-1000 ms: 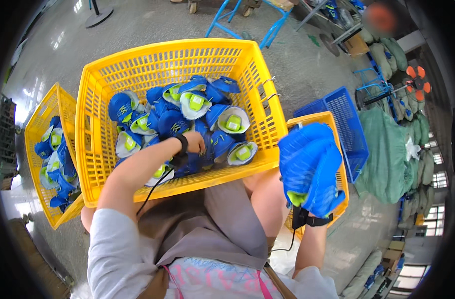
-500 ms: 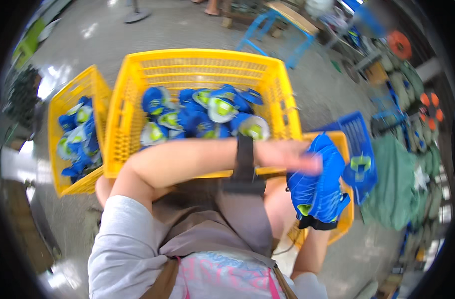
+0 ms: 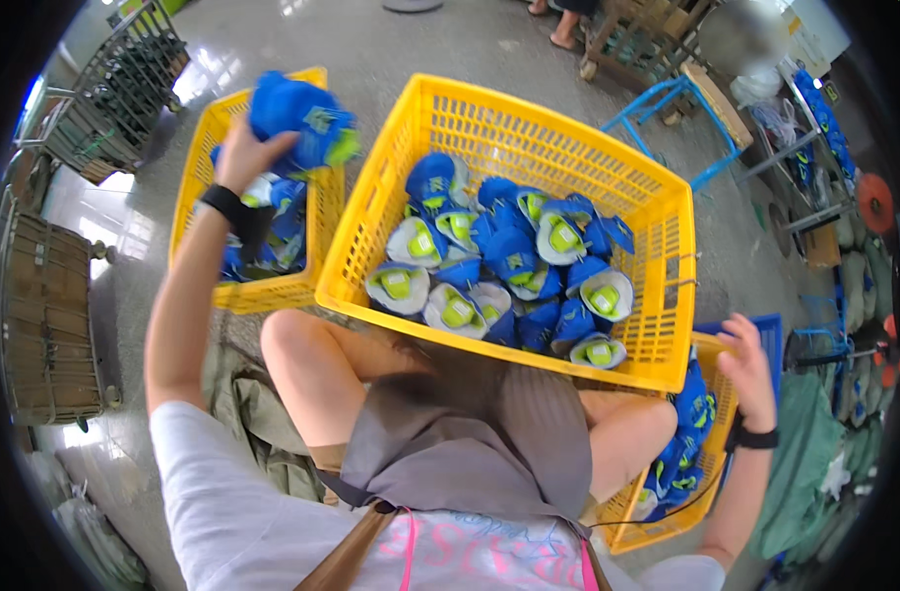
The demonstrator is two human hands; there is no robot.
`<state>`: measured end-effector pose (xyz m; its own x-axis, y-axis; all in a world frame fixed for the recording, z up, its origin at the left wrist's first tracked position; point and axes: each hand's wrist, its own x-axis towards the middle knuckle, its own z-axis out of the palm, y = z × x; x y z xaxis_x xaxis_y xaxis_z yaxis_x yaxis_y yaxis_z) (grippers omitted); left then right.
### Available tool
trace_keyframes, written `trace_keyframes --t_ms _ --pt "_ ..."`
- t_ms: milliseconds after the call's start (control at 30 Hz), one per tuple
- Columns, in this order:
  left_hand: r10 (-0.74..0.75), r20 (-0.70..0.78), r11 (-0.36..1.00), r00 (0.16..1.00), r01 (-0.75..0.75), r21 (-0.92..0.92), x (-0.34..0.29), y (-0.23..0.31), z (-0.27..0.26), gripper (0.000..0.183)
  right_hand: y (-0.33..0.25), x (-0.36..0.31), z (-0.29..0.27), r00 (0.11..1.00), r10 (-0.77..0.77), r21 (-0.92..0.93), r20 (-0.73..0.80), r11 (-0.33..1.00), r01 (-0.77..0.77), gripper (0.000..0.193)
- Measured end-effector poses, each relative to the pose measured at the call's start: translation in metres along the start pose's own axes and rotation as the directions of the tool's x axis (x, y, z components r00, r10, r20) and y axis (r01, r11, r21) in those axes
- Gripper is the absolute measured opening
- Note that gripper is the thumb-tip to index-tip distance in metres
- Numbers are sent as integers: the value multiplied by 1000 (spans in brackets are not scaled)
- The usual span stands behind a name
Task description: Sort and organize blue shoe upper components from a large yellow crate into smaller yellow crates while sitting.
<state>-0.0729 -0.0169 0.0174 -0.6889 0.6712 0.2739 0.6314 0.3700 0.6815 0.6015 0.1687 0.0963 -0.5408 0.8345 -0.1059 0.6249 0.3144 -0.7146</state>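
Hands well apart: left hand (image 3: 251, 153) grips a blue upper bundle (image 3: 302, 116), thumb on the near side, fingers mostly hidden behind it; right hand (image 3: 749, 379) empty, fingers spread, near the right yellow crate (image 3: 657, 538). Bundle is held above the left yellow crate (image 3: 273, 293), which contains similar blue pieces (image 3: 289, 222). Step in hand judged to be placing; next move would call for lowering, then releasing. Long axis slants down rightward; lime end points right, toward the central yellow crate (image 3: 558, 118). Number of nested pieces: cannot tell.
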Motion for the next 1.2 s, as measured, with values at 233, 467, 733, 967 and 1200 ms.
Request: trace_keyframes --t_ms 233,467,733,967,1200 --pt "394 529 910 752 -402 -106 15 71 165 50 80 101 -156 980 81 -629 -180 757 -178 39" --pt "-110 989 742 104 -653 151 -81 40 349 92 63 215 168 716 -264 -264 646 803 534 52" --pt "-151 988 746 -11 -657 107 -127 19 356 91 57 184 334 285 -384 -166 878 315 935 87" --pt "15 981 928 194 -367 59 -116 -12 385 64 105 185 409 255 -298 -127 920 388 913 72" --pt "-247 968 585 44 -790 185 -133 38 420 47 153 158 345 348 -258 -165 901 540 825 58"
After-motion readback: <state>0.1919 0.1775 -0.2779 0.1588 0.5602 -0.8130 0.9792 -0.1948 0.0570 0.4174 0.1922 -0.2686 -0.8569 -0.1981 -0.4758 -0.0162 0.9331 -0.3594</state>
